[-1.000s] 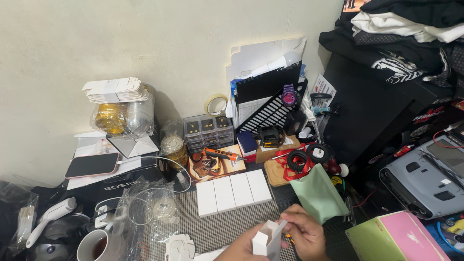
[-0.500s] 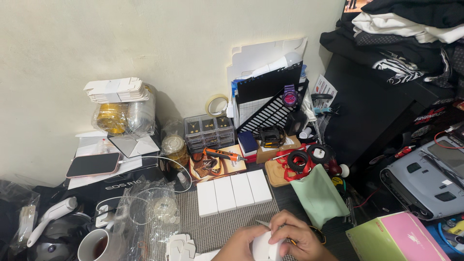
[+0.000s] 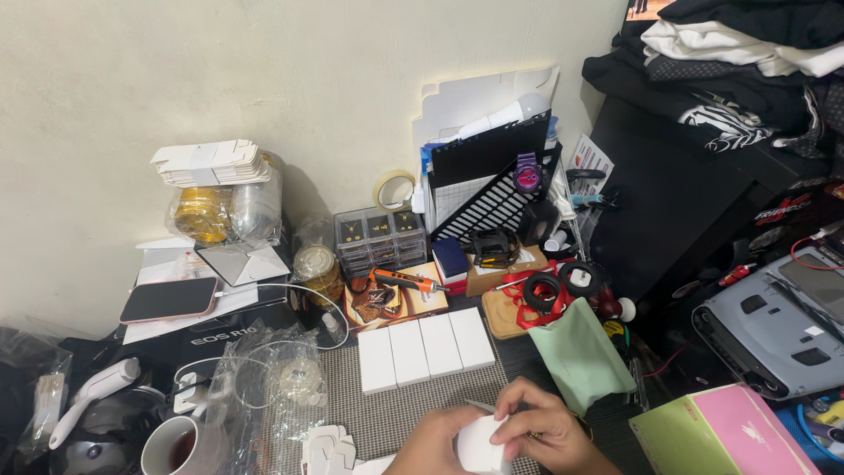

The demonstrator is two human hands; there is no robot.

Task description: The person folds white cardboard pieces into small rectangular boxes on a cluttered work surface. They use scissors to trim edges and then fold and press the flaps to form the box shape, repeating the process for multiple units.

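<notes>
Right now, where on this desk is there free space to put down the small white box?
The clearest bare patch is the grey mat, between the row of white boxes and the hands: left hand, right hand, both on the small white box. The dark strip beside the green pouch is narrow. Left of the mat, plastic bags and a mug crowd it.

From my remote seat this reads as a cramped home hobby desk pushed against a bare cream plaster wall (image 3: pixel 176 79), not a shop or lab. I see folded black and white clothes (image 3: pixel 738 44) piled on a black cabinet at the right, a white mug of dark drink (image 3: pixel 171 447) and a pink-cased phone (image 3: pixel 167 299) among the clutter. A small clear plastic drawer organiser (image 3: pixel 380 236), an orange-handled screwdriver (image 3: pixel 403 280) and four white oblong boxes in a row (image 3: pixel 425 347) suggest small-scale packing at home.
</notes>
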